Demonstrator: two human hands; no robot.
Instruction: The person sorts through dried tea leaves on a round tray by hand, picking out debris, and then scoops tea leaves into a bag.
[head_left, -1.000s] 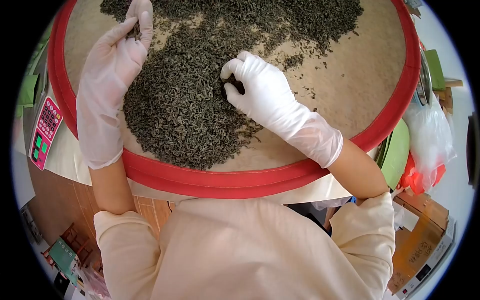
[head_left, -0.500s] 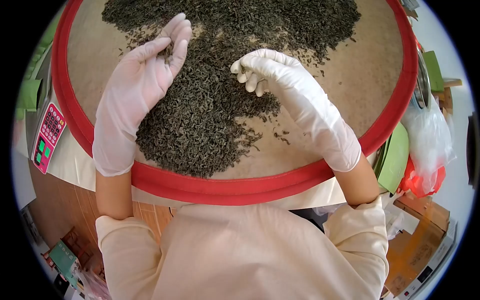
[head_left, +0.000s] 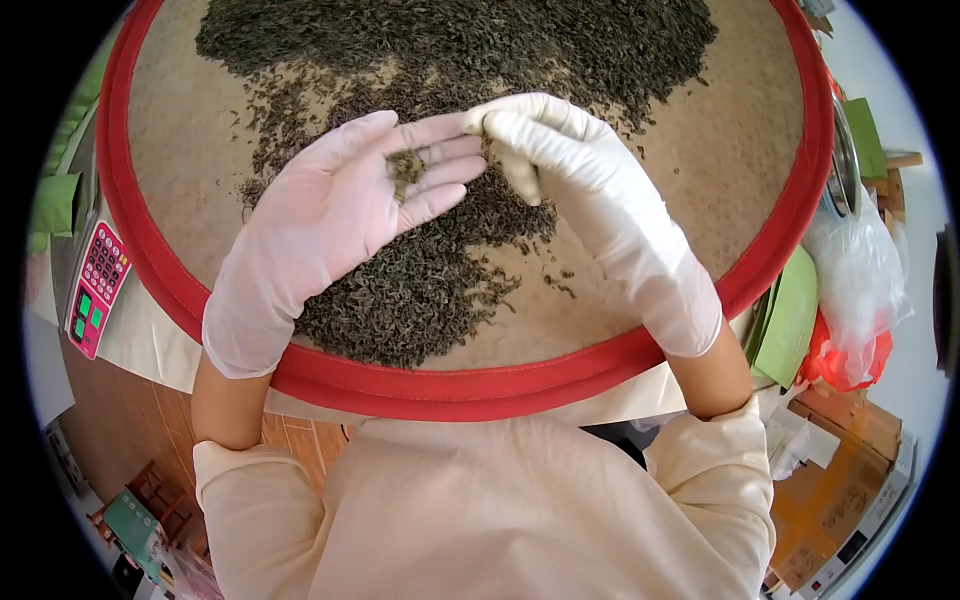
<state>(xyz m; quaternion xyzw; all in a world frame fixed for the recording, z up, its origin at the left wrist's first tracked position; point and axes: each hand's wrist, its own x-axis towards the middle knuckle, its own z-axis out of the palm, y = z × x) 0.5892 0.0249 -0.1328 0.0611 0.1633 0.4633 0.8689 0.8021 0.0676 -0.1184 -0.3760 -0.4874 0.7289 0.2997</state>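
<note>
Dark, curled tea leaves lie heaped on a round, cloth-lined tray with a red rim. Above the heap, my left hand, in a thin whitish glove, is turned palm up with its fingers stretched out. A small bunch of tea leaves rests on it at the base of the fingers. My right hand, also gloved, has thumb and forefinger pinched together right at the left fingertips. Whatever the pinch holds is too small to make out.
A larger bank of tea leaves covers the tray's far side. Left of the tray is a pink digital scale. On the right are green packets, a clear plastic bag, a red bag and a cardboard box.
My left hand has come down and to the right, its fingers opening out from a cupped shape to show the leaves. My right hand has shifted slightly and now meets the left fingertips.
</note>
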